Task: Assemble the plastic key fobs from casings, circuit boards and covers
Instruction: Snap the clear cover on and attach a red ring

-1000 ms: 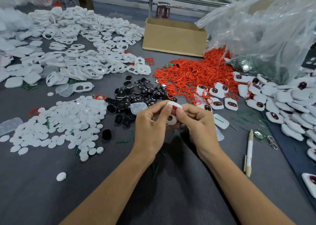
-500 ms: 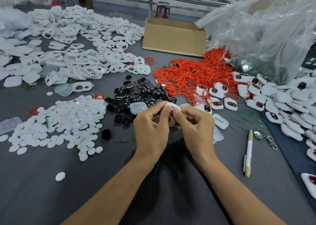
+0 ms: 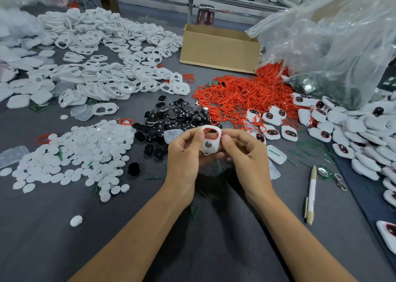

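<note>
Grip: your left hand (image 3: 184, 155) and right hand (image 3: 248, 153) both pinch the white casing (image 3: 215, 148), with your thumbs on its face and your fingers curled behind it.
Casing: you hold it above the grey table (image 3: 53, 239), on your side of the pile of black inserts (image 3: 175, 116), with its face turned up towards you.
Openings: the large upper window is edged in red, and the small round hole below it shows grey.
Step in hand: probably seating a red ring in that window.
Doing it well: work your thumbs round the rim and press until the red sits flush all the way round. Back the shell with your fingers, and don't flex the thin bridge between the two holes.
Supplies: the red rings (image 3: 240, 93) are heaped beyond the casing, and the white round covers (image 3: 85, 153) lie to your left.
Writing: none can be read on the casing, the cardboard box (image 3: 218, 48) or the pen (image 3: 310, 193).
</note>
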`<act>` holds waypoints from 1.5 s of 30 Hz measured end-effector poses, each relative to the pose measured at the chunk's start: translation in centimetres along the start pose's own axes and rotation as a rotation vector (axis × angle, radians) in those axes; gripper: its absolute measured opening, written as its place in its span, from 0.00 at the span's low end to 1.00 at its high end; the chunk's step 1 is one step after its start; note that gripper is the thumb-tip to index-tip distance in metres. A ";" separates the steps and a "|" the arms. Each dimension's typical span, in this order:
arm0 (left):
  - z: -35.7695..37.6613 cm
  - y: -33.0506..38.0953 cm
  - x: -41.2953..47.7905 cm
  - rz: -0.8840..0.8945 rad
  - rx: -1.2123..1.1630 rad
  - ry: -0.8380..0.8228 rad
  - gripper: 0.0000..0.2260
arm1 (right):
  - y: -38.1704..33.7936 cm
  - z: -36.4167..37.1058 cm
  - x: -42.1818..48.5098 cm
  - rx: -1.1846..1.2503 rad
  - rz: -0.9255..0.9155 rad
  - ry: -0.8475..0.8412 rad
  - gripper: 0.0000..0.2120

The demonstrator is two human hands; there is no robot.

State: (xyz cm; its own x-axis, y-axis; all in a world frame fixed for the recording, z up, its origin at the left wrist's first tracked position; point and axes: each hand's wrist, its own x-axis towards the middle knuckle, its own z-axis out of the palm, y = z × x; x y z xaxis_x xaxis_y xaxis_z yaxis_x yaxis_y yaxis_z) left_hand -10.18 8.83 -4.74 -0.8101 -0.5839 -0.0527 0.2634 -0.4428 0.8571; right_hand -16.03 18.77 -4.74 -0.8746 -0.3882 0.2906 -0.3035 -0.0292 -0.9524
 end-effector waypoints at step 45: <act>0.2 0.3 -0.7 -0.031 0.154 -0.154 0.09 | -1.9 -3.0 1.6 -0.071 0.041 -0.200 0.10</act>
State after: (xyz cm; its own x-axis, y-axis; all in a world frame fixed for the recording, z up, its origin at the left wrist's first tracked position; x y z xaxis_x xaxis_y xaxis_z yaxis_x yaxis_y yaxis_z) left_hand -9.62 9.28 -4.37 -0.8901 -0.4556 -0.0114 0.1637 -0.3430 0.9250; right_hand -18.00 20.95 -2.14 -0.7965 -0.5630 0.2205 -0.3008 0.0527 -0.9522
